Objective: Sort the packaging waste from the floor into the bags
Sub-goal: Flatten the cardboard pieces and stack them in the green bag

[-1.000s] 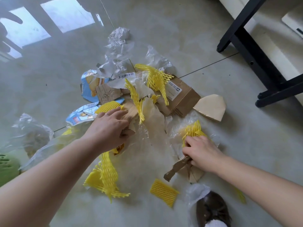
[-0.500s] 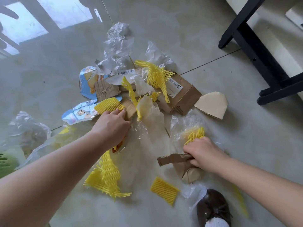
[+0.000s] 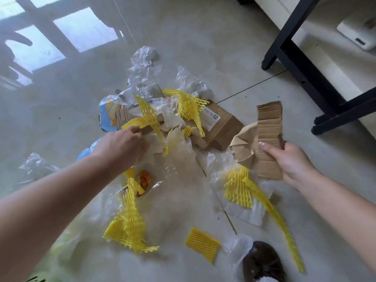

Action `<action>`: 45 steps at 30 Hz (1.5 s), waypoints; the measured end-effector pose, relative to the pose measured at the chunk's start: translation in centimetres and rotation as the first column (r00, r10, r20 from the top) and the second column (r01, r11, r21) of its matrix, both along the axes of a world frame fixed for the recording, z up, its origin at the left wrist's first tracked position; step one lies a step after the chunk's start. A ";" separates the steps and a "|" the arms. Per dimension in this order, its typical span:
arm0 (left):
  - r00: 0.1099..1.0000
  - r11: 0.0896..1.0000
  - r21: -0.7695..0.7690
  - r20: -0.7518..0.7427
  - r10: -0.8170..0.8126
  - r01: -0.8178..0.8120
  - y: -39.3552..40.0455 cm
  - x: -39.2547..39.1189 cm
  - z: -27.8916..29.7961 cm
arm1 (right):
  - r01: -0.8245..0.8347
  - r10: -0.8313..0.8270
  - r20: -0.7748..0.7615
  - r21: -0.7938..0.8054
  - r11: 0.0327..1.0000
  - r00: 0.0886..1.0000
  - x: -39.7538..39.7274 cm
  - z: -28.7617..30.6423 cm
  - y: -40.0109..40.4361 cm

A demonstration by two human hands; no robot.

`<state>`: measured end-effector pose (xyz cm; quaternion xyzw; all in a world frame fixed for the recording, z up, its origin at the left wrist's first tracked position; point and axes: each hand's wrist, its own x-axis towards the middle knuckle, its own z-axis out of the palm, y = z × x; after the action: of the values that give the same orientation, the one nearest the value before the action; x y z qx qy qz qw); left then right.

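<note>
A heap of packaging waste lies on the floor: yellow foam nets, clear plastic film, a flat brown cardboard box and a blue wrapper. My right hand is raised at the right, holding a strip of corrugated cardboard with crumpled brown paper. My left hand reaches into the heap and pinches a cardboard piece under a yellow foam net. No whole bag is clearly in view.
A black metal furniture frame stands at the right, beside a white base. A brown shoe is at the bottom edge. Crumpled clear plastic lies at the left. A green object shows in the bottom left corner.
My right hand has lifted the cardboard strip and brown paper off the floor, up and to the right. My left hand has moved farther into the heap and closed on a cardboard piece.
</note>
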<state>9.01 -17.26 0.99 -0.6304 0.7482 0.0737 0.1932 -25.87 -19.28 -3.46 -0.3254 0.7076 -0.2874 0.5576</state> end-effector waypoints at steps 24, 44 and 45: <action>0.899 0.903 -0.227 -0.337 0.279 -0.365 -2.7 3.6 5.6 | -0.320 0.234 -0.484 -0.103 0.942 0.843 1.0 1.2 -4.6; 0.253 0.568 0.113 -0.813 0.525 -0.816 24.2 7.8 25.4 | -0.725 0.588 -0.431 -0.490 0.484 0.684 17.5 30.4 10.3; 0.228 0.572 0.123 -0.835 0.502 -0.811 25.3 7.7 25.5 | -0.734 0.591 -0.442 -0.490 0.471 0.675 17.9 30.9 11.3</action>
<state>16.72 8.07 26.45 -0.8033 0.4006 0.2936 -0.3287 -7.97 -8.02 27.43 -0.7703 0.4377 -0.2312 0.4020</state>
